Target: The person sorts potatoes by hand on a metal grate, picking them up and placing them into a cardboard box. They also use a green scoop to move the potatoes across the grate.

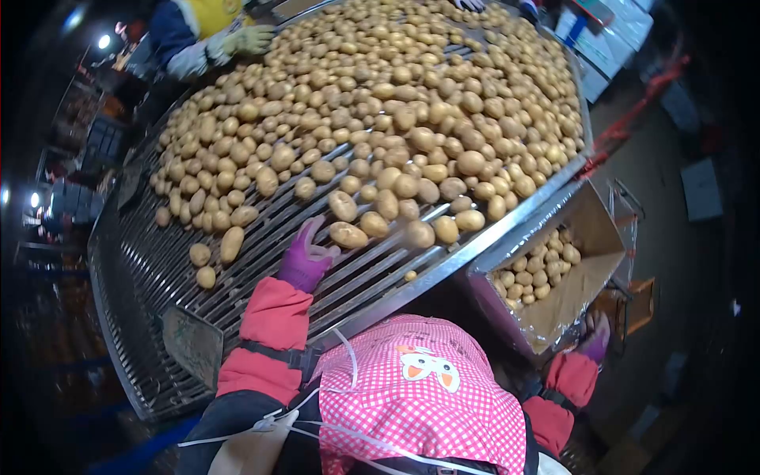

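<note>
My left hand [307,257], in a purple glove with bare fingertips, reaches over the slatted metal sorting table [372,269]. Its thumb and fingers are apart and hold nothing. Just beyond the fingertips lies a brown potato [347,235], at the near edge of a broad layer of potatoes [380,95]. On the right, my right hand [595,339], gloved the same way, is low beside the outer corner of a lined cardboard box [590,218]. Its fingers stretch upward along the box. Inside the box sits a heap of potatoes [538,269].
A metal rail [475,237] edges the table on my side. A flat plate [192,344] stands at the lower left of the slats. Across the table, a co-worker's gloved hand [249,39] rests by the potatoes. White boxes [609,36] are stacked at the upper right.
</note>
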The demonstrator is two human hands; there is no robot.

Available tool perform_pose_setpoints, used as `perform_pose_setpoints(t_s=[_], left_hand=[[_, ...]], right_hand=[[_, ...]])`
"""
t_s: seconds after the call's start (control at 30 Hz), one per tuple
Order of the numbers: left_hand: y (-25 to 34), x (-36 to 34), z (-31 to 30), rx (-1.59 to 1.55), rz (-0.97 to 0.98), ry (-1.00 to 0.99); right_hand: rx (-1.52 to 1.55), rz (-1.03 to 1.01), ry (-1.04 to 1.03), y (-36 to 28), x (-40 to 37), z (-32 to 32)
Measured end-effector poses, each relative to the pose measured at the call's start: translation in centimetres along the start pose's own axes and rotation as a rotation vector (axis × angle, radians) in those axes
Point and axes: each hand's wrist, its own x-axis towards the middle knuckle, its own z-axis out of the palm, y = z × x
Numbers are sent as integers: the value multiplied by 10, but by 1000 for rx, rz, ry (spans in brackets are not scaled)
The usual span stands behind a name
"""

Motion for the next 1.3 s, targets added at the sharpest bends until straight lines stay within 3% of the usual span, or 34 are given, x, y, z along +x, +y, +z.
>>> perform_pose_setpoints(t_s=[0.03, 0.07, 0.1, 0.13, 0.23, 0.37, 0.4, 0.43, 0.47, 0.53, 0.6, 0.7, 0.73, 0.77, 0.87, 0.97, 1.0, 1.03, 1.1, 1.13, 1.17, 1.23, 1.27, 1.3], left_hand=[[-1, -6, -10, -69, -166, -4], [-23, -9, -15, -151, -127, 89], [-27, -13, -25, -155, -131, 127], [-27, -18, -35, -157, -136, 163], [-48, -29, -57, -197, -69, 271], [-107, -41, -86, -95, 77, 562], [-121, -45, -99, -5, 135, 659], [-131, -47, -111, 86, 195, 751], [-127, -55, -128, 270, 57, 728], [-113, -55, -143, 449, 19, 677], [-126, -38, -146, 475, 69, 601], [-83, -11, -129, 363, -6, 477], [-94, -1, -120, 409, 40, 438], [-78, 4, -112, 331, 130, 360], [-10, 11, -96, 545, 318, 296], [26, 28, -62, 596, 593, 115], [27, 36, -45, 657, 653, 25], [25, 45, -30, 721, 720, -67], [22, 68, -7, 869, 761, -160], [27, 75, 0, 878, 734, -206], [31, 78, 7, 889, 697, -250], [33, 76, 10, 899, 710, -266], [36, 74, 10, 908, 711, -266], [39, 70, 11, 914, 685, -253]], right_hand=[[-89, -102, -200, -5, 8, 56], [-184, -198, -406, -8, 8, 115], [-500, -405, -453, -31, -28, 207], [-578, -339, -518, -33, -47, 270], [-796, -1052, -946, 5, -70, 414], [-1617, -1298, -1186, 31, -114, 556], [-1787, -1330, -1211, 43, -119, 575], [-1818, -1175, -1258, 51, -121, 591], [-1849, -1016, -1295, 56, -123, 604], [-1845, -877, -1300, 64, -126, 609], [-1757, -941, -1248, 53, -141, 600], [-1638, -1001, -1143, 16, -163, 562], [-1596, -1020, -1108, 4, -168, 549], [-1119, -1409, -1133, -13, -164, 534], [-1059, -310, -1341, 16, -115, 559], [-594, -18, -1264, -19, -81, 521], [-227, 339, -1282, -8, -49, 490], [40, 338, -1254, 13, -24, 453], [409, 445, -983, -20, -70, 427], [383, 442, -767, -21, -69, 406], [177, 464, -732, -25, -62, 388], [14, 312, -760, -1, -55, 359], [61, 244, -854, -3, -70, 356], [-143, 249, -746, -6, -82, 355]])
